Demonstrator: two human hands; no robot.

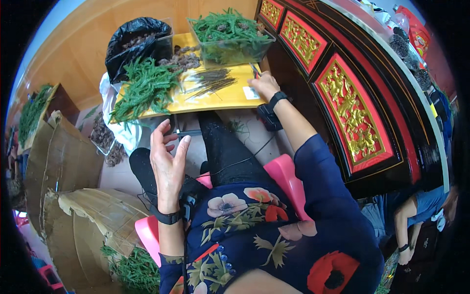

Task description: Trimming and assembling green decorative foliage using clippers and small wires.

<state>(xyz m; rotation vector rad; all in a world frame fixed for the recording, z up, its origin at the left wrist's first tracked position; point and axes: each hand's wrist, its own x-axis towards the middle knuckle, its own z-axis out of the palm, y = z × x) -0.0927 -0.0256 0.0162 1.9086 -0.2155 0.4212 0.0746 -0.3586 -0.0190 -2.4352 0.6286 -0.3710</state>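
Presently I am seeing, at far left, a brown cardboard box [83, 250] with green sprigs [138, 271] showing beside its flap. Next, a clear tub [102, 149] on the floor [116, 177] is holding brown cones [103, 131]. On the yellow desk [215, 101], an open black bag [116, 59] is holding more cones, and a sprig pile [151, 88] is spilling over the front edge. Before it, the left hand [168, 159] is hanging released, its fingers loosely spread. Farther right, loose cones [185, 61] and thin dark stems [211, 82] are lying flat, and behind them a clear bin [235, 57] is brimming with greenery [210, 32] topped by cones. A small white label [251, 93] is lying near the desk's right edge, its print too small for me to read. Just above it, the right hand [265, 87] is grasping a dark-and-red tool [255, 72] in its fingers.
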